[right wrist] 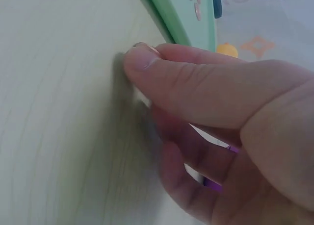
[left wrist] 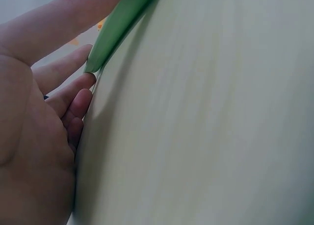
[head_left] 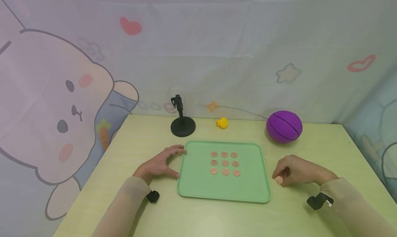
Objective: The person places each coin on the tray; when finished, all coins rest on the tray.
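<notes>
A light green tray (head_left: pixel 195 185) lies on the table, bearing several copper coins (head_left: pixel 225 163) in neat rows. At the tray's left edge is my left hand (head_left: pixel 159 163), its thumb and fingers spread apart with the fingertips right at the rim. In the left wrist view, fingertips (left wrist: pixel 88 78) meet the green edge of the tray. To the right of the tray, my right hand (head_left: pixel 297 171) pinches one copper coin (head_left: pixel 278 179) between thumb and fingers, low over the table. The right wrist view shows the thumb (right wrist: pixel 142 63) hiding most of that coin.
A black stand (head_left: pixel 183 126) with a round base stands behind the tray. Right of it are a small yellow toy (head_left: pixel 222 123) and a purple ball (head_left: pixel 284 126), near the table's back edge. A printed cloth (head_left: pixel 201 58) hangs behind the table.
</notes>
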Available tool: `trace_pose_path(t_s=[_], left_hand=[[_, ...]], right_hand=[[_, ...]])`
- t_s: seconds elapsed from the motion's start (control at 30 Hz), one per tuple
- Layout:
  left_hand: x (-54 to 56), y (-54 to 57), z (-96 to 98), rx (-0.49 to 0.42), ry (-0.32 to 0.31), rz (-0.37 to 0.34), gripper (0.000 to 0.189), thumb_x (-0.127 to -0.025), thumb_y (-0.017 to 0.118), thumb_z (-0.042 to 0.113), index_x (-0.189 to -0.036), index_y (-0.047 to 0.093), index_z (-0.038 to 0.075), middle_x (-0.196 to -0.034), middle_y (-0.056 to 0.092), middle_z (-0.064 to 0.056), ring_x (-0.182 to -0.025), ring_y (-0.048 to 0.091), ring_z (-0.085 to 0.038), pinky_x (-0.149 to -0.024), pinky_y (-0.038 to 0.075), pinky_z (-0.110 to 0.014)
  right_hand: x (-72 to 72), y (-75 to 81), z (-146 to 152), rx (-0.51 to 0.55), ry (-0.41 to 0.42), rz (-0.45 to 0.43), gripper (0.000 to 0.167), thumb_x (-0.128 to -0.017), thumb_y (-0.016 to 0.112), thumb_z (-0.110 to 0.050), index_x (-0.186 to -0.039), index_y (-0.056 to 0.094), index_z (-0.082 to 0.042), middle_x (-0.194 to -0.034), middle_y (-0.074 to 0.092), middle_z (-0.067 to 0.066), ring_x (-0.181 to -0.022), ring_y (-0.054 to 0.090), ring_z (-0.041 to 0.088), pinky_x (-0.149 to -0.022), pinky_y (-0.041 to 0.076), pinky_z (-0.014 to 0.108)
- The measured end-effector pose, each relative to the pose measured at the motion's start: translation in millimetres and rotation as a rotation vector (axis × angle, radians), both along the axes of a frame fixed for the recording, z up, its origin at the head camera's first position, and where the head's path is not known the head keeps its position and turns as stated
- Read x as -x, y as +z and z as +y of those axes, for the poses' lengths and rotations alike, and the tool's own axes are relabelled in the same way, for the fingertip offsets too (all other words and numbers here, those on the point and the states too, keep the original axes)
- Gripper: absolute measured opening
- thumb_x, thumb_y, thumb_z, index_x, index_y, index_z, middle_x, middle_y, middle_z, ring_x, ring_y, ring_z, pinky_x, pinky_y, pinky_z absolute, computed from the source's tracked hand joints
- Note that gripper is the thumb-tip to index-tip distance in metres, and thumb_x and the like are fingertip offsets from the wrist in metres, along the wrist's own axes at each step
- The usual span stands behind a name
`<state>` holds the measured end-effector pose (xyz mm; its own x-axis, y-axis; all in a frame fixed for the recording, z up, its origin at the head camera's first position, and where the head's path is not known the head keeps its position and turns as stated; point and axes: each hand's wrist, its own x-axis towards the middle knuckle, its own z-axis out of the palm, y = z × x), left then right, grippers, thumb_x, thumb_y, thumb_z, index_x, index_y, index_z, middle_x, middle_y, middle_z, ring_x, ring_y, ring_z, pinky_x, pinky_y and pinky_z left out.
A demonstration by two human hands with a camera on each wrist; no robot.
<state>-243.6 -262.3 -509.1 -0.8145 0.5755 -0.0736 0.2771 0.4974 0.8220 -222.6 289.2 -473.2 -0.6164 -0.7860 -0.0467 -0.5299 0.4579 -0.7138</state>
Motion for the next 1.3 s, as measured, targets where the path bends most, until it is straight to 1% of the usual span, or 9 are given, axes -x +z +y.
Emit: trace_pose_path(t_s=[0.1, 0.27, 0.47, 0.6, 0.73, 1.13, 1.17, 1.23, 1.3], left_hand=[[-0.3, 0.6, 0.1, -0.007, 0.004, -0.013, 0.086, -0.071, 0.098, 0.02, -0.148, 0.058, 0.021, -0.17, 0.03, -0.004, -0.157, 0.016, -0.035, -0.123, 0.012, -0.065], [0.3, 0.0, 0.0, -0.017, 0.007, -0.025, 0.087, -0.071, 0.098, 0.019, -0.147, 0.058, 0.02, -0.17, 0.029, -0.005, -0.158, 0.016, -0.035, -0.123, 0.012, -0.065], [0.2, 1.5, -0.2, -0.01, 0.006, -0.021, 0.086, -0.071, 0.098, 0.02, -0.147, 0.058, 0.02, -0.17, 0.029, -0.005, -0.157, 0.016, -0.035, -0.123, 0.012, -0.065], [0.7, 1.3, -0.3, -0.015, 0.011, -0.029, 0.086, -0.071, 0.098, 0.02, -0.147, 0.058, 0.02, -0.17, 0.029, -0.004, -0.157, 0.016, -0.035, -0.123, 0.012, -0.065], [0.2, 0.9, -0.2, -0.009, 0.011, -0.028, 0.086, -0.071, 0.098, 0.02, -0.148, 0.058, 0.021, -0.17, 0.029, -0.004, -0.158, 0.016, -0.034, -0.123, 0.012, -0.065], [0.5, 1.0, -1.3, -0.004, 0.011, -0.028, 0.087, -0.071, 0.098, 0.022, -0.148, 0.058, 0.022, -0.17, 0.029, -0.003, -0.157, 0.016, -0.034, -0.123, 0.013, -0.064], [0.5, 0.8, -1.4, -0.005, 0.012, -0.03, 0.087, -0.071, 0.098, 0.022, -0.148, 0.058, 0.022, -0.17, 0.029, -0.003, -0.157, 0.016, -0.034, -0.123, 0.014, -0.064], [0.6, 0.6, -1.4, -0.006, 0.01, -0.034, 0.087, -0.071, 0.099, 0.022, -0.148, 0.058, 0.022, -0.17, 0.028, -0.003, -0.157, 0.016, -0.034, -0.123, 0.014, -0.064], [0.7, 0.3, -1.6, -0.006, 0.008, -0.034, 0.087, -0.071, 0.099, 0.022, -0.148, 0.058, 0.022, -0.17, 0.029, -0.003, -0.157, 0.017, -0.034, -0.123, 0.014, -0.064]], right_hand=[[1.2, -2.1, 2, -0.017, -0.001, 0.064, 0.02, -0.085, 0.086, -0.008, -0.103, 0.083, -0.015, -0.095, 0.072, -0.007, -0.08, 0.064, 0.006, -0.07, 0.056, 0.026], [2.0, -1.8, 1, -0.03, -0.055, 0.113, 0.023, -0.085, 0.086, -0.009, -0.105, 0.082, -0.017, -0.095, 0.07, -0.009, -0.081, 0.062, 0.004, -0.07, 0.055, 0.026], [4.7, -0.8, -12, 0.016, -0.092, 0.235, 0.027, -0.085, 0.084, -0.004, -0.107, 0.082, -0.02, -0.092, 0.068, -0.014, -0.08, 0.062, 0.004, -0.072, 0.055, 0.027], [5.9, -1.3, -25, 0.037, -0.117, 0.244, 0.022, -0.089, 0.083, -0.009, -0.108, 0.081, -0.02, -0.095, 0.068, -0.014, -0.082, 0.062, 0.005, -0.074, 0.054, 0.029], [6.5, -4.1, -42, 0.043, -0.116, 0.241, 0.018, -0.091, 0.083, -0.014, -0.108, 0.081, -0.021, -0.097, 0.068, -0.014, -0.084, 0.062, 0.007, -0.074, 0.054, 0.029], [-0.8, -5.7, -112, 0.063, -0.092, 0.26, 0.018, -0.09, 0.083, -0.014, -0.107, 0.081, -0.019, -0.096, 0.07, -0.013, -0.084, 0.064, 0.011, -0.078, 0.055, 0.032], [-1.5, -6.4, -118, 0.064, -0.09, 0.265, 0.017, -0.09, 0.083, -0.014, -0.106, 0.081, -0.019, -0.096, 0.07, -0.013, -0.084, 0.064, 0.01, -0.08, 0.055, 0.033], [-2.5, -7.1, -130, 0.08, -0.074, 0.27, 0.014, -0.091, 0.083, -0.013, -0.103, 0.08, -0.019, -0.094, 0.071, -0.013, -0.082, 0.065, 0.009, -0.092, 0.056, 0.036], [-3.7, -6.6, -140, 0.09, -0.059, 0.28, 0.011, -0.091, 0.082, -0.012, -0.099, 0.079, -0.02, -0.09, 0.07, -0.012, -0.08, 0.064, 0.008, -0.092, 0.056, 0.036]])
